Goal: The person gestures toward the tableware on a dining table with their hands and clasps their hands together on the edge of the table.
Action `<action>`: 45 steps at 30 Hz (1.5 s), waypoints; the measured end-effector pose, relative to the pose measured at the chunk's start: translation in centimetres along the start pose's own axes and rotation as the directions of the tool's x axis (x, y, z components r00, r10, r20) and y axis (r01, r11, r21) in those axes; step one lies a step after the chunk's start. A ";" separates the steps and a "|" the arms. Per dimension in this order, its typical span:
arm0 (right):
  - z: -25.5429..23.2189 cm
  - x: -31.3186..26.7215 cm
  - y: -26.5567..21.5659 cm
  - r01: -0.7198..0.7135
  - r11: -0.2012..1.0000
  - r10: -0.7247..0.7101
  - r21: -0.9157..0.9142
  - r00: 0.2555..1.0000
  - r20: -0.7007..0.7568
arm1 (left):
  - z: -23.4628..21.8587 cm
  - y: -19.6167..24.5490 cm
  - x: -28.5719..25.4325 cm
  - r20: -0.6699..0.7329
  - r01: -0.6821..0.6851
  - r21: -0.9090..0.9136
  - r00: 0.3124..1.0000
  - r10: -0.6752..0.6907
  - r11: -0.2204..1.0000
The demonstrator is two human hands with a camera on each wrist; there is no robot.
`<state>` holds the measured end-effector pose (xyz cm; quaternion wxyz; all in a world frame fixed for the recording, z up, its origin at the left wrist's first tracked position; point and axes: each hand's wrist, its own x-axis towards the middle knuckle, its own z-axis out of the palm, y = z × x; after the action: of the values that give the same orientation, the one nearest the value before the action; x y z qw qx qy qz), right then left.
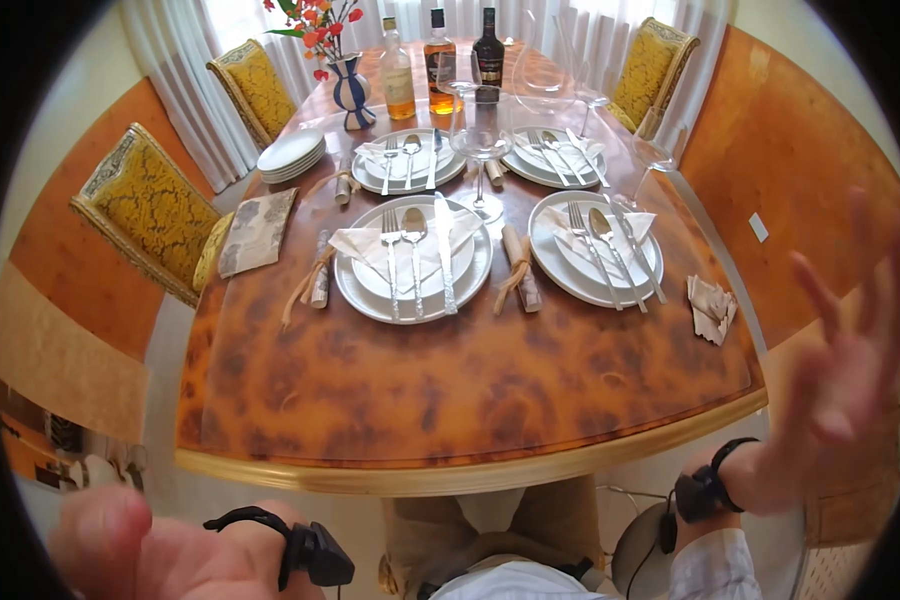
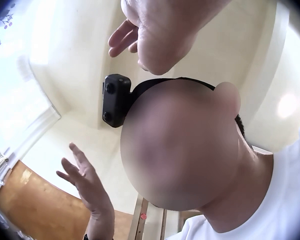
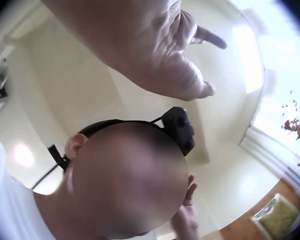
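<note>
Nearest, the left hand [image 1: 140, 555] is raised below the tabletop [image 1: 470, 400] edge, fingers relaxed, with nothing held. Opposite, the right hand [image 1: 845, 370] is lifted with its fingers spread, likewise empty, well apart from everything laid out. Farther on, a crumpled napkin [image 1: 711, 308] is seen nearest it, beside the right plate [image 1: 560, 265]. Beyond, bottles [image 1: 440, 62] are lined up.

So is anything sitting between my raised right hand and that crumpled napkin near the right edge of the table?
Nothing visible. The right hand is raised, fingers spread, off the table's near right corner, holding nothing. Only bare tabletop lies between it and the crumpled napkin. The nearest place setting's plate sits left of that path.
</note>
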<state>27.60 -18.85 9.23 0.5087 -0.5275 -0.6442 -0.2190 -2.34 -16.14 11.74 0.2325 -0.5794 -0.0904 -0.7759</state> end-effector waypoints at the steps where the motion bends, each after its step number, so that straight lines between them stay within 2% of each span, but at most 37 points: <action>1: -1.5 -0.9 1.4 -0.003 1.000 0.003 0.003 1.000 0.003 | 0.9 0.1 0.6 -0.041 -0.106 -0.215 0.994 0.099 0.971; 2: -1.7 -0.9 2.2 -0.009 1.000 0.009 0.004 1.000 0.006 | -0.4 0.0 1.2 -0.033 -0.100 -0.213 0.995 0.095 0.972; 3: -0.6 -0.6 1.0 -0.013 1.000 0.012 0.001 1.000 0.004 | -3.1 -0.1 2.0 0.131 -0.132 -0.104 0.981 0.145 0.986; 4: -2.7 -1.2 3.2 -0.010 1.000 0.010 -0.003 1.000 -0.003 | -5.2 0.1 2.8 0.289 -0.185 -0.001 0.941 0.177 0.983; 5: -4.1 -1.4 3.3 -0.008 1.000 0.008 -0.007 1.000 -0.009 | -5.5 0.7 4.1 0.470 -0.177 0.031 0.871 0.142 0.984; 6: -3.0 -1.1 3.6 -0.007 1.000 0.006 -0.010 1.000 -0.014 | -5.5 0.7 4.1 0.469 -0.178 0.031 0.872 0.143 0.983; 7: -4.0 -1.6 4.6 -0.006 1.000 0.006 -0.012 1.000 -0.017 | -5.4 0.7 4.2 0.485 -0.177 0.027 0.863 0.142 0.984; 10: -5.9 -3.1 5.6 -0.009 1.000 0.008 -0.015 0.999 -0.032 | -9.1 1.0 5.0 0.539 -0.181 0.012 0.830 0.146 0.983; 14: -6.4 -3.7 5.4 -0.011 1.000 0.009 -0.028 0.999 -0.052 | -7.8 1.0 5.5 0.601 -0.179 -0.012 0.785 0.151 0.984; 16: -8.1 -4.7 6.9 -0.016 0.999 0.014 -0.032 0.998 -0.054 | -10.2 1.0 5.9 0.636 -0.173 -0.022 0.758 0.147 0.985; 18: -8.7 -4.9 7.4 -0.016 0.999 0.014 -0.028 0.998 -0.059 | -9.3 1.1 6.3 0.670 -0.172 -0.024 0.729 0.144 0.985; 21: -9.0 -5.3 8.0 -0.017 0.999 0.015 -0.032 0.998 -0.062 | -8.7 1.1 6.5 0.715 -0.162 -0.032 0.686 0.136 0.986; 24: -8.7 -4.8 7.4 -0.017 0.999 0.014 -0.041 0.998 -0.069 | -10.6 1.0 7.0 0.754 -0.152 -0.043 0.644 0.132 0.987; 25: -7.2 -3.7 7.4 -0.011 0.999 0.008 -0.046 0.997 -0.071 | -11.4 1.0 7.0 0.763 -0.149 -0.045 0.633 0.130 0.988; 27: -6.9 -3.3 7.1 -0.011 0.998 0.006 -0.058 0.997 -0.079 | -9.9 0.8 7.0 0.784 -0.142 -0.057 0.606 0.133 0.988; 28: -7.0 -3.5 7.1 -0.010 0.998 0.004 -0.061 0.996 -0.086 | -9.1 0.7 6.4 0.783 -0.145 -0.058 0.608 0.136 0.988; 30: -6.5 -3.3 6.7 -0.012 0.998 0.006 -0.064 0.995 -0.097 | -5.6 0.3 3.3 0.637 -0.022 -0.122 0.765 0.095 0.992; 31: -3.8 -1.5 4.8 -0.011 0.998 0.005 -0.066 0.995 -0.102 | -4.8 0.1 2.1 0.555 0.035 -0.162 0.830 0.062 0.986; 32: -1.7 -0.6 2.8 -0.012 0.998 0.004 -0.068 0.994 -0.110 | -5.1 -0.3 1.5 0.553 0.031 -0.164 0.830 0.066 0.986; 33: -2.9 -2.2 2.6 -0.013 0.997 0.005 -0.071 0.993 -0.114 | -5.7 -0.7 0.9 0.556 0.168 -0.234 0.831 -0.010 0.958; 35: -2.3 -1.7 2.5 -0.011 0.997 0.003 -0.070 0.993 -0.116 | -6.7 -1.3 0.1 0.576 0.424 -0.356 0.801 -0.163 0.833; 36: -1.2 -0.9 2.1 -0.035 0.994 0.033 -0.102 0.999 -0.016 | -6.1 -1.3 -0.1 0.579 0.429 -0.352 0.798 -0.166 0.832; 37: -0.2 -0.2 1.8 -0.058 0.989 0.070 -0.138 0.994 0.083 | -4.9 -1.5 -0.4 0.320 0.222 -0.136 0.932 -0.170 0.965; 38: 0.4 0.4 1.7 -0.065 0.983 0.096 -0.173 0.980 0.175 | -3.5 -1.5 -0.8 0.044 0.055 0.155 0.997 -0.063 0.986; 39: 0.9 0.8 1.3 -0.058 0.984 0.089 -0.166 0.979 0.181 | -2.1 -0.9 0.1 -0.107 0.091 0.112 0.991 -0.079 0.990; 40: 1.5 -1.1 -1.3 -0.066 0.985 0.095 -0.157 0.977 0.190 | -2.4 -0.6 0.8 -0.094 0.095 0.117 0.992 -0.084 0.989; 41: 1.4 -2.1 -2.4 -0.073 0.985 0.102 -0.154 0.976 0.191 | -3.0 -0.5 1.4 0.080 0.034 0.012 0.996 -0.034 0.999; 43: -1.0 -3.0 0.1 -0.073 0.986 0.101 -0.153 0.977 0.187 | -4.3 -0.2 2.5 0.377 -0.039 -0.221 0.918 0.122 0.975; 44: -3.0 -4.1 1.5 -0.070 0.986 0.099 -0.153 0.978 0.185 | -4.9 -0.1 3.0 0.374 -0.039 -0.224 0.919 0.122 0.974; 45: -1.3 -2.8 0.4 -0.067 0.986 0.095 -0.152 0.979 0.183 | -5.5 -0.1 3.5 0.463 -0.024 -0.235 0.876 0.134 0.972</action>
<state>28.31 -21.08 7.11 0.4139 -0.6073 -0.6501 -0.1930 -7.90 -19.27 13.33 0.1686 -0.7777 -0.0335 -0.6046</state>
